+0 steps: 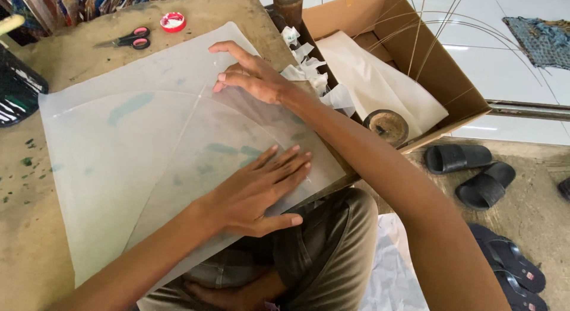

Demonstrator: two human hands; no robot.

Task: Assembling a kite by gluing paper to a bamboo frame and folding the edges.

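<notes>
Smoothing step, by the look: translucent paper sheet (148,162) flat on the counter (18,228), thin stick (196,112) beneath. Left hand (255,192) spread, pressing; right hand (252,76) spread, fingertips down. Next likely needing firm, even pressure along the stick.

Translucent matt paper sheet (119,162), rough stained wooden table (214,14), cardboard box (439,67)

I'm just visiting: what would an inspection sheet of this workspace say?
Surface: worn table with green paint flecks.
Job's things: translucent paper sheet lying flat, thin sticks on it.
Clutter: scissors, tape roll, paper scraps.
Hands: left hand flat on the sheet; right hand pressing its upper part, fingers spread.
Cables: nothing seen.
Surroundings: cardboard box with paper and thin sticks; sandals on the floor.
</notes>
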